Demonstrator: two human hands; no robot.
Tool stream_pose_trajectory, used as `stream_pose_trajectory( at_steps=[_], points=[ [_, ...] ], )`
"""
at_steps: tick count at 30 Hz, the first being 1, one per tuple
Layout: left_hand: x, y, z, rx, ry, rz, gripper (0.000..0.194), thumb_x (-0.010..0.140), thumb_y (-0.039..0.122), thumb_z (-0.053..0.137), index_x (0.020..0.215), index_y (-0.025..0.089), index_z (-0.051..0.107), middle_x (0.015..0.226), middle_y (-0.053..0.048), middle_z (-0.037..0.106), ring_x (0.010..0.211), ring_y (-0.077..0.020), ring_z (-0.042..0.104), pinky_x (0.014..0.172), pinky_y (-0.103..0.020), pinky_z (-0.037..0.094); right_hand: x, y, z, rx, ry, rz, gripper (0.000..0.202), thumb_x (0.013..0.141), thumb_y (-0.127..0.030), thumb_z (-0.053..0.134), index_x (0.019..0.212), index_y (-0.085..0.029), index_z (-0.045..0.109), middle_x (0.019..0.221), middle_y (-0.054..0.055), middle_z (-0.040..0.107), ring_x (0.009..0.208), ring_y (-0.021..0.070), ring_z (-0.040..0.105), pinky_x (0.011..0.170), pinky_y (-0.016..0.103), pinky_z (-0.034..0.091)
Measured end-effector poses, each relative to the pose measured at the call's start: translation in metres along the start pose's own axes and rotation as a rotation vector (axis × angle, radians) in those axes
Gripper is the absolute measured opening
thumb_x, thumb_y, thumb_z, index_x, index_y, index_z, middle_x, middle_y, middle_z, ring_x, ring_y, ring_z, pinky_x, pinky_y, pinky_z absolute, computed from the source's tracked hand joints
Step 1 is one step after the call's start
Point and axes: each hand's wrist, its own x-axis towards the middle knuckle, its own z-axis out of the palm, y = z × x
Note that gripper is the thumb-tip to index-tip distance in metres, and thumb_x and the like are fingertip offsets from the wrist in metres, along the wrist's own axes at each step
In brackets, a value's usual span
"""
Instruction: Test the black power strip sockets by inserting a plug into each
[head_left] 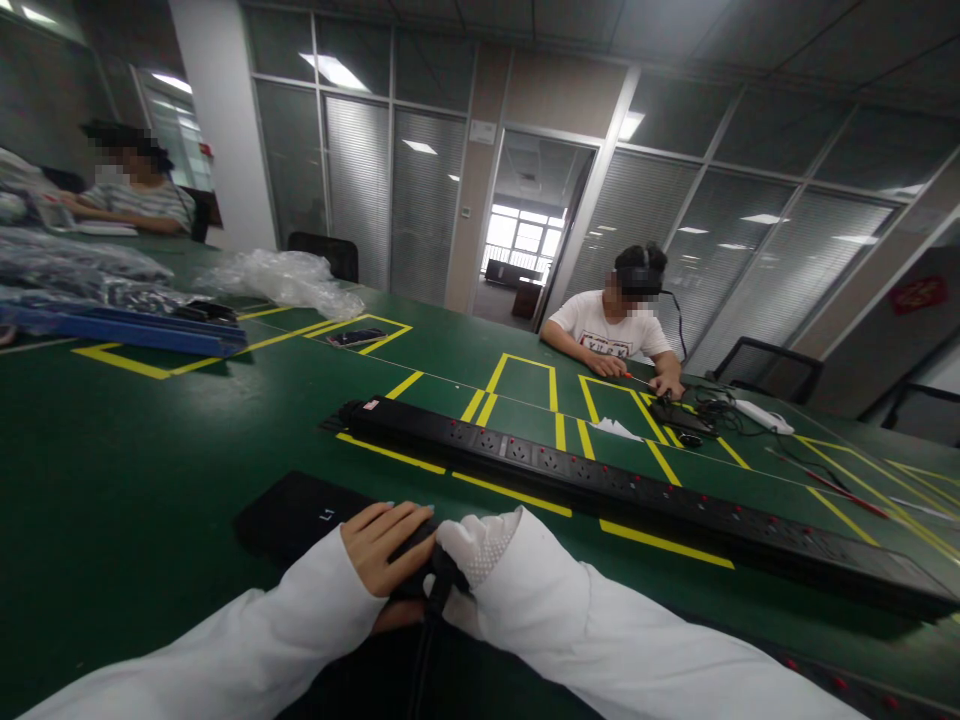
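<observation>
My bare left hand (390,548) lies across a black power strip (296,508) whose end is marked "L1". Its fingers are bent over the top of the casing. My right hand (474,550), in a white dotted glove, is closed around a black cable connector (445,576) beside the left fingers. From it a black cable (422,650) hangs down toward me. Both forearms hide much of the strip, and red-dotted sockets show past the right sleeve. Whether the connector is seated in the strip I cannot tell.
A second long black power strip (551,460) lies across the green table (150,440) beyond my hands. Plastic wrap (281,280) and a blue rail (142,328) lie left. A person (619,325) across the table handles cables; another person (139,195) sits far left.
</observation>
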Motion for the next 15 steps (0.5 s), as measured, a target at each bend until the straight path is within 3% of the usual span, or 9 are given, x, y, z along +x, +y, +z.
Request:
stream_pose_trajectory(
  at_steps=[15],
  points=[
    [0.0006,-0.0002,0.0003,0.021,-0.017,0.02,0.05,0.083,0.051,0.051,0.12,0.018,0.052,0.122,-0.017,0.057,0.108,-0.0316,0.055,0.085,-0.045,0.043,0.0003,0.0059,0.0037,0.155,0.049,-0.01,0.031,0.09,-0.036,0.051,0.111,-0.014,0.055,0.102,0.006,0.059,0.083,0.0139,0.059,0.072,0.032,0.051]
  ],
)
